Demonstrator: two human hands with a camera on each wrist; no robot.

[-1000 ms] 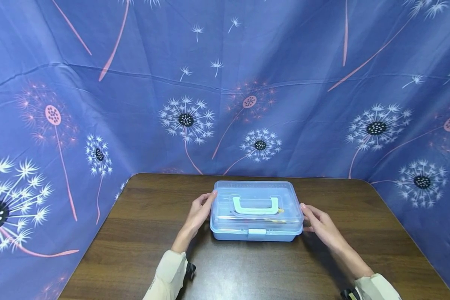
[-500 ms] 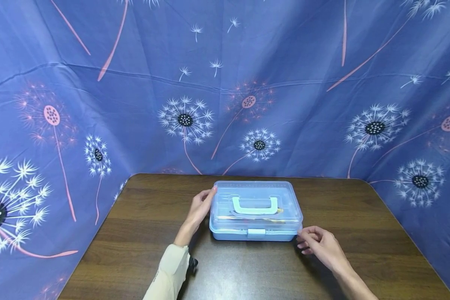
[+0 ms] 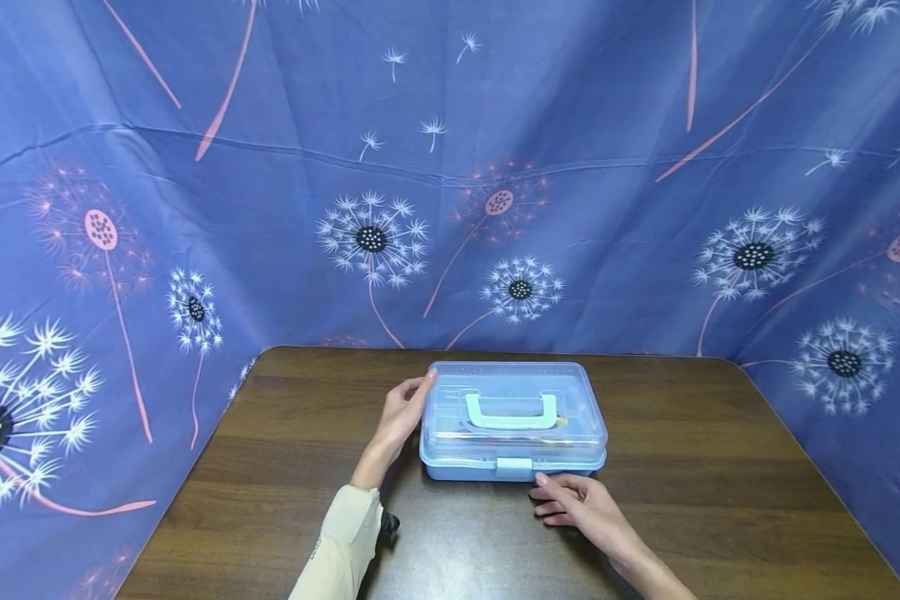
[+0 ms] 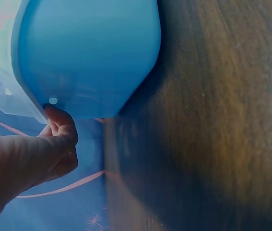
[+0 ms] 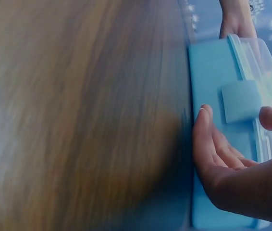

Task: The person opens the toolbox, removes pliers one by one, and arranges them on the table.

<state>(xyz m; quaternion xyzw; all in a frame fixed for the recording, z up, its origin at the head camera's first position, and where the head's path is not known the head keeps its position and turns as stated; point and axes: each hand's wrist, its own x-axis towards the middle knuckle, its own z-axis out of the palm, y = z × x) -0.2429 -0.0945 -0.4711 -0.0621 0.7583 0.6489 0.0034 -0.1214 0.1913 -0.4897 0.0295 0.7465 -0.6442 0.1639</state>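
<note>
A light blue plastic storage box [image 3: 457,472] stands closed on the table, with a clear lid [image 3: 525,379], a pale carry handle [image 3: 512,422] and a front latch [image 3: 513,465]. Through the lid some thin, partly yellow items show blurrily. At the box's left side, my left hand [image 3: 399,419] holds the lid's edge; in the left wrist view its fingers [image 4: 61,125] curl against the rim near the back corner. My right hand [image 3: 581,507] is in front of the box, just right of the latch, fingers loosely bent and thumb near the latch [image 5: 241,102] in the right wrist view.
The box sits near the back of a dark brown wooden table [image 3: 285,450]. Behind it and at both sides hangs a blue cloth [image 3: 270,208] printed with dandelions. A small black object [image 3: 390,527] is at the left sleeve's cuff [image 3: 351,517].
My right hand has left the box's right side, moved round the front right corner and along the front toward the latch. The left hand and the box have stayed in place.
</note>
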